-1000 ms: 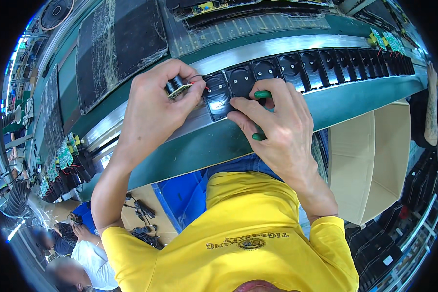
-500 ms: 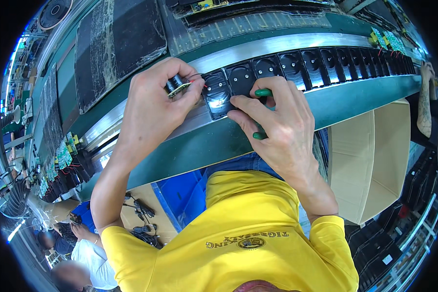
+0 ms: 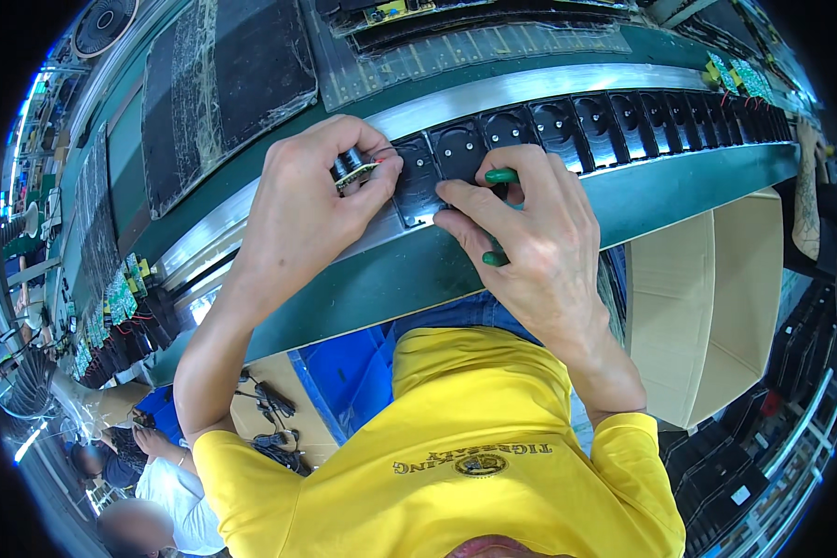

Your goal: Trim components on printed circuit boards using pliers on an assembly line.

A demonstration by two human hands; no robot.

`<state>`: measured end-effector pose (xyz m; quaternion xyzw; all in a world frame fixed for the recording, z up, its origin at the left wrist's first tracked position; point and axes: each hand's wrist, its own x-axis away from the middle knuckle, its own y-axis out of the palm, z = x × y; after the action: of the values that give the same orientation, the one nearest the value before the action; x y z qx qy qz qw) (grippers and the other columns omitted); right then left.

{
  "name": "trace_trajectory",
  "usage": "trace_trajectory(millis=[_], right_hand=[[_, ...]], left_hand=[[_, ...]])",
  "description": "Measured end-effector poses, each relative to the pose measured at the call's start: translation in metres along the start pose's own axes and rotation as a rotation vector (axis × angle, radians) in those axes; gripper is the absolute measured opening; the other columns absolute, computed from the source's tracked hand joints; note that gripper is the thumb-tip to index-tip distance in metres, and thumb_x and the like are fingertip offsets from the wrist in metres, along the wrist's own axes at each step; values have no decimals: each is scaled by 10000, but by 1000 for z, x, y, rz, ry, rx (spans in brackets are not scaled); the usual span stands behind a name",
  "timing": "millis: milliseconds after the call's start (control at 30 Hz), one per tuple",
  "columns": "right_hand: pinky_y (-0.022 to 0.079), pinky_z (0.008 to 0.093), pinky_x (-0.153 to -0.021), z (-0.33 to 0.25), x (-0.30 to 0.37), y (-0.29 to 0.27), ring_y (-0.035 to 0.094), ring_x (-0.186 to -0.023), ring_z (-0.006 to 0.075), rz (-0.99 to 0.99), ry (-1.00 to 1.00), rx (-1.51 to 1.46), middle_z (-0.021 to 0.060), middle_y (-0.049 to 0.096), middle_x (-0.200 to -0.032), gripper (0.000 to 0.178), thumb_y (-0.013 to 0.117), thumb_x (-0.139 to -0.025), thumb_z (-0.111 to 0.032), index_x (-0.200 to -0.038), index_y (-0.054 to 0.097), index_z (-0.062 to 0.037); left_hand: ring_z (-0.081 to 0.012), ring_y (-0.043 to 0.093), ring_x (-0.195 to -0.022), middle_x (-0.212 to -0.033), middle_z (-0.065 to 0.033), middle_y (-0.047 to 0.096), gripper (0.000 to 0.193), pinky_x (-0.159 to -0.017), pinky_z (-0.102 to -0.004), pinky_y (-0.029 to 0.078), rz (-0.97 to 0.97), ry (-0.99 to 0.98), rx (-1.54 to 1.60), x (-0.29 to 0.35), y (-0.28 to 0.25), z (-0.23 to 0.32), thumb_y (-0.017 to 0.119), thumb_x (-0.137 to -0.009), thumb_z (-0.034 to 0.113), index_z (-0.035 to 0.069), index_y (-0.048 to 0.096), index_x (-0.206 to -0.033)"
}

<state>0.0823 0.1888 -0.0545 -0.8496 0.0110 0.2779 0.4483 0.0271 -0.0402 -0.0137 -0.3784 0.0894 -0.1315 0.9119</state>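
My left hand (image 3: 307,191) pinches a small circuit board (image 3: 363,173) with a round black component on it, and thin red and black wires run between its fingertips. Just right of those fingertips lies the nearest black plastic housing (image 3: 417,191), open side up with two small metal posts. My right hand (image 3: 544,223) is closed around a tool with green handles (image 3: 502,176); the tool's working end is hidden, so its exact kind cannot be told. The thumb and forefinger of that hand are at the housing's right edge.
A row of similar black housings (image 3: 558,130) runs along the green bench (image 3: 697,186) beside a metal rail (image 3: 530,84). Circuit boards (image 3: 121,293) stand in a row at left. A cardboard box (image 3: 674,307) is below right. A co-worker's forearm (image 3: 807,209) shows at far right.
My left hand has shifted slightly right with the circuit board, closer to the nearest housing. My right hand has hardly moved and keeps the green-handled tool.
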Motion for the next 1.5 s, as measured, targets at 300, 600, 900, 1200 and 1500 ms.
trace_trajectory(millis=[300,600,900,1200,1500], right_hand=[[446,289,-710,-23,-52,-27,523,-779,157,131,264,-1077,52,625,-950,313,717,-1041,-112,-1346,738,-45],[381,291,-689,-17,-101,44,434,-737,124,177,375,-1646,34,542,-874,411,425,-1224,-430,-1133,594,-67],[370,264,-689,-15,-104,68,427,-725,110,217,444,-1701,21,544,-863,423,420,-1226,-425,-1115,606,-62],[393,272,-658,-3,-94,77,481,-730,122,174,180,-1622,21,603,-880,207,558,-1144,-203,-1175,696,-53],[468,287,-725,-24,-66,-9,559,-829,130,347,156,-1253,24,645,-986,255,681,-1110,-168,-1297,782,-27]], left_hand=[[-234,673,-842,-1061,-45,773,70,-791,-331,545,-158,288,-57,-11,-19,-27,800,-971,34,15,791,-1038],[-227,649,-885,-1097,-29,714,96,-795,-346,548,-136,709,-500,-19,-23,-38,755,-979,42,85,812,-1043],[-193,631,-886,-1089,7,674,69,-791,-326,542,-55,776,-485,-22,-17,-48,759,-971,121,151,741,-1031],[-214,647,-856,-1106,-3,684,69,-758,-351,555,-19,766,-467,-19,-15,-48,766,-965,113,116,733,-1026],[-224,672,-845,-1118,-13,698,76,-735,-353,560,-30,499,-416,0,-15,-19,796,-989,92,93,727,-1019]])
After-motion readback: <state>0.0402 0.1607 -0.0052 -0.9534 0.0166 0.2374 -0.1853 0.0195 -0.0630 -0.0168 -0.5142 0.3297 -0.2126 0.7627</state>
